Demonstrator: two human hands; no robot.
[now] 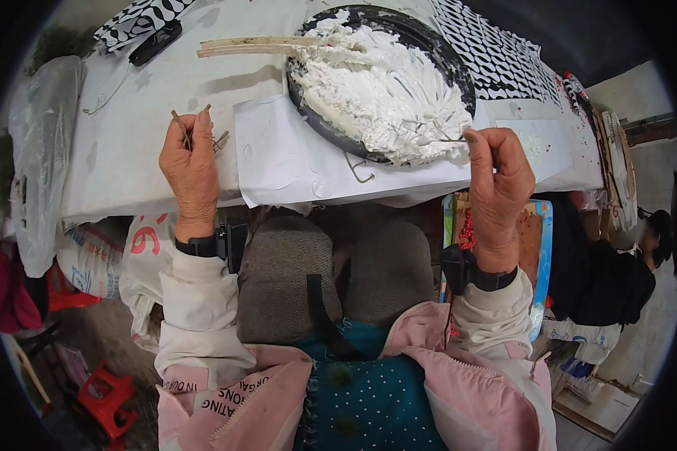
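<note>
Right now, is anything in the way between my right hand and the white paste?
Nothing visible: the thin piece pinched in your right hand overlaps the near right edge of the white paste. The wooden sticks lie at the far left.

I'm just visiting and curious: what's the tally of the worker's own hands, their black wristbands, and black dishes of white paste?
Hands: 2 (left hand, right hand)
Wristbands: 2 (left wristband, right wristband)
Dishes: 1 (black dish with white paste)
Total: 5
</note>
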